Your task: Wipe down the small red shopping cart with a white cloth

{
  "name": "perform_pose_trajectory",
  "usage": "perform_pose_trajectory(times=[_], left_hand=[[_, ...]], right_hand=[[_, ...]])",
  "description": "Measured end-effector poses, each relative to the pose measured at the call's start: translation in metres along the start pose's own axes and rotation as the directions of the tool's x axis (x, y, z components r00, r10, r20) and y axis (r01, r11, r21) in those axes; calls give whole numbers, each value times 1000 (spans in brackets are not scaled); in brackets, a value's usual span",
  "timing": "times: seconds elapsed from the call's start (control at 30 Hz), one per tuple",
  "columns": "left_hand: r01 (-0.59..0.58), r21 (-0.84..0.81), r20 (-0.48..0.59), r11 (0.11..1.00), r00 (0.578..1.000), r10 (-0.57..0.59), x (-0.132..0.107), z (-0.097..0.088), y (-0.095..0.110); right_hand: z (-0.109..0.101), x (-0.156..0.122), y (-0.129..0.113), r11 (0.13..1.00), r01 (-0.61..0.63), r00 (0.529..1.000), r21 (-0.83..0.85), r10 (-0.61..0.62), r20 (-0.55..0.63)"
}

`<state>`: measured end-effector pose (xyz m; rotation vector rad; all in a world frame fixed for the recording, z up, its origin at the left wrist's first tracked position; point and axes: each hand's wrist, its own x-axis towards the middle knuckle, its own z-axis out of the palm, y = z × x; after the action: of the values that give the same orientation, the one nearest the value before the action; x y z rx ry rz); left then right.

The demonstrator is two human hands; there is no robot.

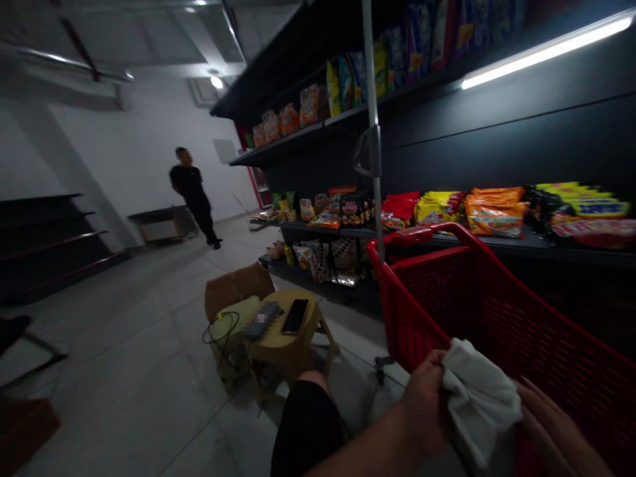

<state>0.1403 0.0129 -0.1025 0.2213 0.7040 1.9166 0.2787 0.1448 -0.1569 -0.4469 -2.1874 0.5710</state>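
A crumpled white cloth (479, 384) is held up between my hands at the lower right. My left hand (424, 401) pinches its left side, with thumb and fingers closed at the edge. My right hand (549, 424) grips the opposite side, partly hidden behind the folds and a little blurred. Just beyond them stands a red plastic shopping cart (422, 324), its basket wall close to the cloth and to both hands. What lies under the cloth's lower end cannot be made out.
A yellow stool (285, 339) bears a dark phone (295, 316); beside it are a second stool with a cable (221, 331) and a cardboard box (238, 288). Shelves of snack bags (497, 209) run along the right behind a metal pole (375, 99). A person (191, 192) stands far left.
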Motion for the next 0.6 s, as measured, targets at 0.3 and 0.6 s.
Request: perform_pose_trajectory(times=[0.3,0.6], left_hand=[[225,-8,204,974,954,-219,-44,8,-26],[0,302,-240,953,968,76,-16,-83,14]], right_hand=[[-25,-4,-74,966,-253,897,53,255,-362],[-34,-24,-77,954,244,931,-175,-180,317]])
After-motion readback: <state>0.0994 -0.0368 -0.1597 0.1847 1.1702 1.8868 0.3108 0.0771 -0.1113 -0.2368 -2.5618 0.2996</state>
